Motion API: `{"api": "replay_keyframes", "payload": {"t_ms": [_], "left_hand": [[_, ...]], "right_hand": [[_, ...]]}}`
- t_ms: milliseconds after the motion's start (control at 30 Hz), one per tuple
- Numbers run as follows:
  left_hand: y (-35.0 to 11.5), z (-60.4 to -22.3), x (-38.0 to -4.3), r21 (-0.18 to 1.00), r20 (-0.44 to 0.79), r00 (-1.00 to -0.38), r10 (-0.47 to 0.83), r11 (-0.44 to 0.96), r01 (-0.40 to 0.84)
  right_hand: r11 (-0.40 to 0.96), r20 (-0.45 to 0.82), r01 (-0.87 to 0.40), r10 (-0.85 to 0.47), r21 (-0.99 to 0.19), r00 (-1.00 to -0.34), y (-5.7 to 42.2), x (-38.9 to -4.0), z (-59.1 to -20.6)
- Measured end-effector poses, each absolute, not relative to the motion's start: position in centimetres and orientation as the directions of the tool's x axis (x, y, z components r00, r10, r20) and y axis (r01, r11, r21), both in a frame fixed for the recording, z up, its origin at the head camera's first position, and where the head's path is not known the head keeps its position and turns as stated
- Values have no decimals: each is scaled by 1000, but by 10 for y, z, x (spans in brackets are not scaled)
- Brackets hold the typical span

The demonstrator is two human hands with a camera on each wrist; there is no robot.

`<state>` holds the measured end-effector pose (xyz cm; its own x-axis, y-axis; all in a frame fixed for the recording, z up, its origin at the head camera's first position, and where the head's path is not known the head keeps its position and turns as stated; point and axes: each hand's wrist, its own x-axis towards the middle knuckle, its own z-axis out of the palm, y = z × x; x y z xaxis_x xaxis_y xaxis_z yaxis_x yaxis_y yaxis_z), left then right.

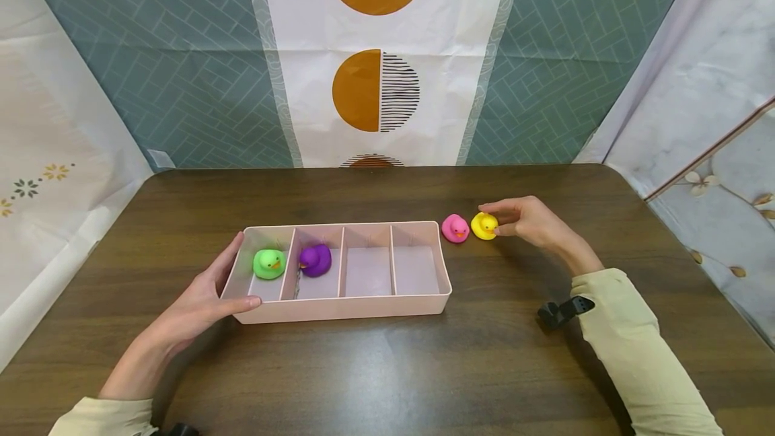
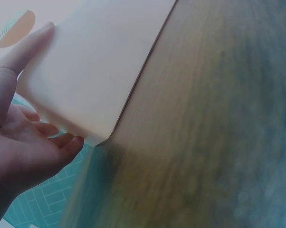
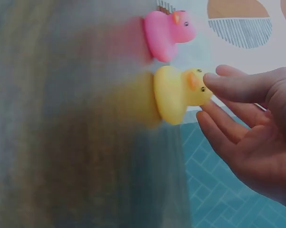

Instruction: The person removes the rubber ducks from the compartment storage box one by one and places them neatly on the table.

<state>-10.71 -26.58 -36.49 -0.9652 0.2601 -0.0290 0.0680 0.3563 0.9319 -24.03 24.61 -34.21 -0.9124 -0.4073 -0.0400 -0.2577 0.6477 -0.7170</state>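
Note:
A long pink divided box (image 1: 339, 308) sits on the table. My left hand (image 1: 202, 295) grips its left end, the thumb on the front wall and the fingers around the far corner side. A green rubber duck (image 1: 268, 264) lies in the leftmost compartment, with a purple rubber duck (image 1: 316, 260) in the compartment beside it. To the right of the box, my right hand (image 1: 533, 224) has its thumb and fingertips around the head of a yellow rubber duck (image 3: 170, 95), which stands on the table. A pink rubber duck (image 1: 455, 228) is just left of the yellow one.
The brown wooden table (image 1: 375, 369) reaches back to a wall covering (image 1: 200, 59) of teal and white. A patterned white curtain (image 1: 714, 153) hangs along the right side. A black wrist camera (image 1: 566, 311) is strapped at the right sleeve.

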Motion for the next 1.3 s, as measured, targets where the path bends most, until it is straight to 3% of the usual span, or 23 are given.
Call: {"api": "replay_keyframes", "payload": {"t_ms": [467, 1300], "left_hand": [[-263, -365, -108, 941, -8, -963, 270, 328, 84], [-265, -365, -107, 933, -21, -966, 259, 351, 74]], "right_hand": [[699, 46, -261, -311, -666, -949, 230, -227, -322], [574, 106, -386, -461, -722, -881, 162, -202, -310]]}}
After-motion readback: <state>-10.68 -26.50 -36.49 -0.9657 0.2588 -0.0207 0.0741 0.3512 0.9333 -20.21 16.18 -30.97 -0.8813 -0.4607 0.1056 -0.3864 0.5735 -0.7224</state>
